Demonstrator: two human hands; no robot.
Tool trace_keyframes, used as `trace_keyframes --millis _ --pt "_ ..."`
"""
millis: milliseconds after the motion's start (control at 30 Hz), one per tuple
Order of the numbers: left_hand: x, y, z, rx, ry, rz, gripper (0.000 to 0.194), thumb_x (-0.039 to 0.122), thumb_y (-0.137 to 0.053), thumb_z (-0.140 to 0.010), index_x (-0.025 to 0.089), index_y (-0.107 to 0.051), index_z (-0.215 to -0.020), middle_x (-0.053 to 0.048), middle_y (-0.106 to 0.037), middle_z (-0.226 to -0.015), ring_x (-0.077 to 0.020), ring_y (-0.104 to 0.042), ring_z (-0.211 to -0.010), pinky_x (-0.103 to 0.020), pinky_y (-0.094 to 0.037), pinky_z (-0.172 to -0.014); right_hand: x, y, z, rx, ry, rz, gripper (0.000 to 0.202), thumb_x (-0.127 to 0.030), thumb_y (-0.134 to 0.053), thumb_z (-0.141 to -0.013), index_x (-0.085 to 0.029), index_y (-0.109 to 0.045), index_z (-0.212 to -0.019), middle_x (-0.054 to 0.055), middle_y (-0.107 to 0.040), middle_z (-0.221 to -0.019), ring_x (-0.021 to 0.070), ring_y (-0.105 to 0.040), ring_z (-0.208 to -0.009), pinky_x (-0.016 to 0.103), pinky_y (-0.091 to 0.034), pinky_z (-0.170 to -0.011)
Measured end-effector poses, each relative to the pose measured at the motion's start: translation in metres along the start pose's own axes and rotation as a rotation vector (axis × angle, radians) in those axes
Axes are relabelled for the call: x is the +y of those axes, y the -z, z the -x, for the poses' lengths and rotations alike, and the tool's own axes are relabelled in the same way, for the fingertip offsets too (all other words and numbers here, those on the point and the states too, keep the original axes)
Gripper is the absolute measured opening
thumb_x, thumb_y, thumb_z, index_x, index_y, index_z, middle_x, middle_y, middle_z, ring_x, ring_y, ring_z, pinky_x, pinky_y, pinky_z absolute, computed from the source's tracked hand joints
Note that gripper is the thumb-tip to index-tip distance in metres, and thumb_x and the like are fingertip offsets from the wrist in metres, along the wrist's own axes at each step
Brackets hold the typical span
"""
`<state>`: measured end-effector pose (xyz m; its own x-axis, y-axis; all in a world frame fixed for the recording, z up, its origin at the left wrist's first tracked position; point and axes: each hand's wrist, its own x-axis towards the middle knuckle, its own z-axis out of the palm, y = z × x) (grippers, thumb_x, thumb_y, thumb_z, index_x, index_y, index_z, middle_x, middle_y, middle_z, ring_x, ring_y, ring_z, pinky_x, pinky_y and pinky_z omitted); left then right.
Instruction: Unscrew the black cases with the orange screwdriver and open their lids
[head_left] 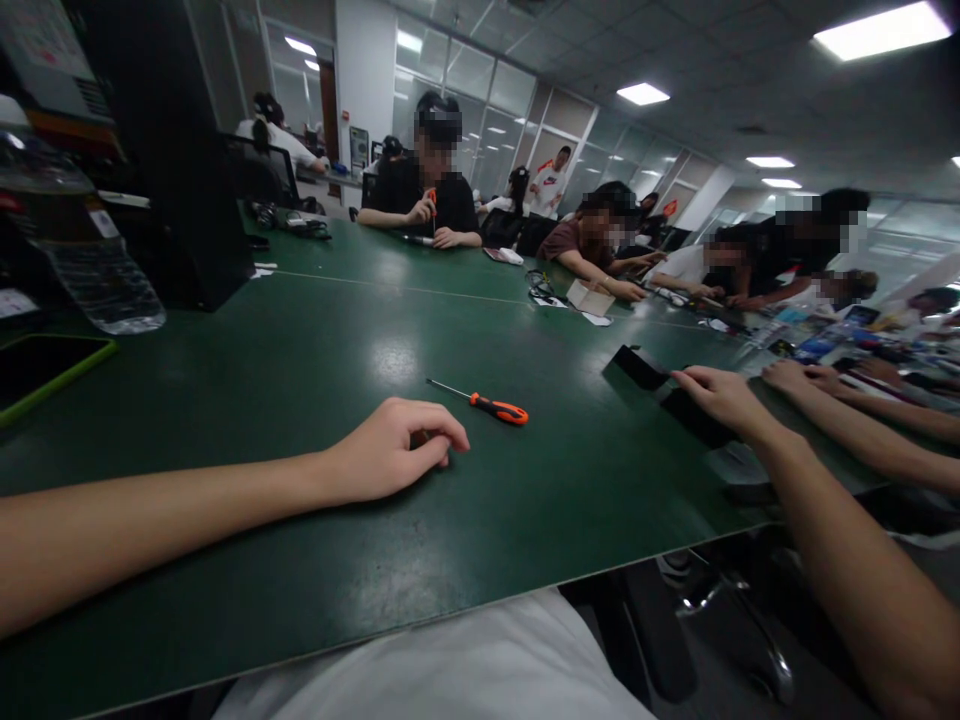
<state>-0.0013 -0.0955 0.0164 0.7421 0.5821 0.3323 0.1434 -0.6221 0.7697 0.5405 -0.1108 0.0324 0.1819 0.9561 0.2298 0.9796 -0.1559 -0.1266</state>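
Observation:
A screwdriver (499, 408) with an orange and black handle lies on the green table (300, 330), its metal shaft pointing left. Just in front of it, my left hand (397, 447) rests on the tabletop, fingers loosely curled and holding nothing visible. Over at the table's right side, my right hand (720, 398) has its thumb and fingers pinched on the edge of a black flat object (639, 367). What kind of object it is cannot be made out. More dark material (697, 418) lies beneath that hand, partly hidden by it.
On the left are a phone in a green case (56, 365), a plastic bottle (97, 250) and a tall black panel (176, 150). A co-worker's arms (862, 420) rest close to my right arm. Across the table, a person (427, 180) holds an orange screwdriver. Cables (544, 288) lie farther back.

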Motion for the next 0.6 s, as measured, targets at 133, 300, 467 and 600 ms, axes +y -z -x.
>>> trace_keyframes --millis 133,300,467,600 --pt "0.001 -0.001 0.000 0.016 0.022 0.022 0.020 0.009 -0.054 -0.086 0.015 -0.074 -0.089 -0.002 -0.073 -0.081 -0.0121 -0.067 -0.070 -0.022 -0.050 -0.068 -0.001 0.007 -0.007 -0.049 -0.037 0.092 0.033 -0.047 -0.042 -0.094 -0.022 -0.054 -0.077 0.010 -0.063 -0.081 0.0235 -0.057 -0.076 0.035 -0.040 -0.074" --pt "0.002 0.000 0.000 0.016 0.033 0.031 0.020 0.010 -0.055 -0.086 0.015 -0.074 -0.089 -0.003 -0.073 -0.082 -0.0119 -0.067 -0.069 -0.022 -0.050 -0.068 -0.011 0.014 -0.044 -0.114 -0.105 0.254 0.030 -0.041 -0.049 -0.100 -0.016 -0.063 -0.090 0.010 -0.066 -0.089 0.0210 -0.061 -0.083 0.035 -0.046 -0.078" --pt "0.002 0.001 0.000 0.022 0.040 0.028 0.020 0.012 -0.053 -0.088 0.015 -0.074 -0.090 -0.004 -0.073 -0.084 -0.0123 -0.067 -0.071 -0.023 -0.051 -0.069 -0.048 -0.001 -0.086 -0.248 -0.065 0.366 0.029 -0.042 -0.062 -0.097 -0.014 -0.065 -0.105 0.005 -0.067 -0.102 0.0163 -0.064 -0.090 0.037 -0.055 -0.084" --pt "0.001 0.001 -0.001 0.042 0.053 0.038 0.021 0.013 -0.052 -0.090 0.014 -0.073 -0.090 -0.004 -0.073 -0.084 -0.0133 -0.068 -0.073 -0.024 -0.053 -0.071 -0.099 -0.019 -0.100 -0.231 0.142 0.321 0.031 -0.039 -0.060 -0.098 -0.017 -0.064 -0.119 0.009 -0.063 -0.123 0.0197 -0.063 -0.105 0.041 -0.056 -0.091"
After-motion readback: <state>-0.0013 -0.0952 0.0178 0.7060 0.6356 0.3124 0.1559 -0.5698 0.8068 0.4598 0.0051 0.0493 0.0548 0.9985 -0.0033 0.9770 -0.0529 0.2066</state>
